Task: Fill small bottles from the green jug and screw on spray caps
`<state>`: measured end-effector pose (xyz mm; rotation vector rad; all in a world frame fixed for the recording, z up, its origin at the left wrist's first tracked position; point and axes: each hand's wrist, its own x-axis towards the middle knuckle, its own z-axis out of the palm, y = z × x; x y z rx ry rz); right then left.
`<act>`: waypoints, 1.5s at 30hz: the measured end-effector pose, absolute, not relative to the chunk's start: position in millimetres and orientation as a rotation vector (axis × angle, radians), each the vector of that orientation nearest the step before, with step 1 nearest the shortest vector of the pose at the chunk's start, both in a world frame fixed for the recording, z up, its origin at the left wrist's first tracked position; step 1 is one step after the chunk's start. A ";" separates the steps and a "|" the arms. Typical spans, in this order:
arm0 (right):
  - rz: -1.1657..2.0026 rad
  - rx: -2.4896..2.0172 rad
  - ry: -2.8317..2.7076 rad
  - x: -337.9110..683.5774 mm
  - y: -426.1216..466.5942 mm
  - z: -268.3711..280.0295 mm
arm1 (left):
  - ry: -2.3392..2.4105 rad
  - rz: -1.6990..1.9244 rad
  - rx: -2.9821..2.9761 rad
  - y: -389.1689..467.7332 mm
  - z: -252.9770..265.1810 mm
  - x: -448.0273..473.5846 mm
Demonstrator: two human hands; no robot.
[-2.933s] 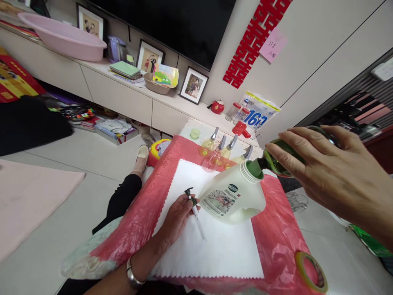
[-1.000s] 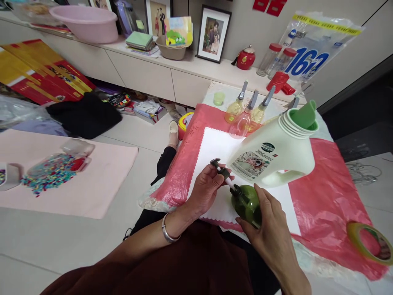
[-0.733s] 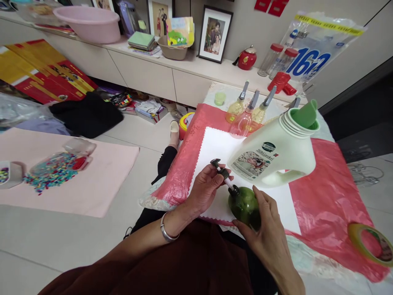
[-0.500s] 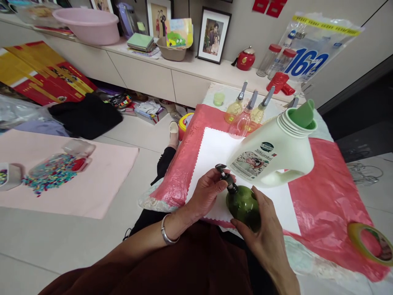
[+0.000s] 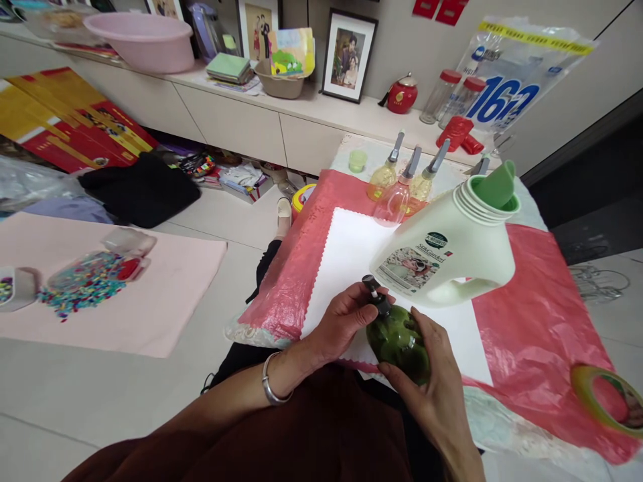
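The dark pump head (image 5: 372, 292) sits at the neck of the round, translucent green plastic bottle (image 5: 396, 340), with none of its dip tube visible outside the neck, so insertion appears complete; whether the collar is threaded tight cannot be told, and tightening is judged to be the remaining step. The left hand (image 5: 346, 320) is closed around the pump head and collar, fingers wrapped on it from the left. The right hand (image 5: 436, 388) is clamped on the bottle body from below and from the right, holding it tilted, neck pointing up and away from the person. The bottle is held just above the near edge of the white, scallop-edged cloth sheet (image 5: 346, 254), which lies on a red plastic sheet (image 5: 532, 328) covering a low table. The bottle wall is glossy with light reflections; its fill level cannot be read. Just beyond the hands stands a large cream plastic detergent jug (image 5: 447, 258) with a printed label, uncapped, a green funnel (image 5: 495, 185) seated in its mouth. Behind the jug stands a row of small yellowish bottles with grey pump spouts (image 5: 402, 184). A roll of tape (image 5: 605, 398) lies at the right edge of the red sheet.
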<state>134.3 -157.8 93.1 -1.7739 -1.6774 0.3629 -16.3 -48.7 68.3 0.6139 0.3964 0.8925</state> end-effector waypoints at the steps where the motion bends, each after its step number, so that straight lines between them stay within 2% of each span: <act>1: 0.378 -1.763 -1.669 134.0 -157.5 93.1 | 0.398 0.893 0.620 -48.7 69.7 -16.4; 25: 0.832 -1.594 -1.396 133.5 -161.5 80.0 | 0.478 0.887 0.586 -44.1 70.4 -20.6; 30: 0.854 -1.567 -1.357 135.0 -162.1 80.9 | 0.393 0.876 0.592 -44.6 73.2 -21.4; 40: 0.891 -1.522 -1.336 132.9 -164.1 78.7 | 0.538 0.833 0.638 -43.3 78.3 -21.6; 45: 1.072 -1.432 -1.216 133.6 -168.7 77.8 | 0.442 0.812 0.652 -39.2 87.3 -26.5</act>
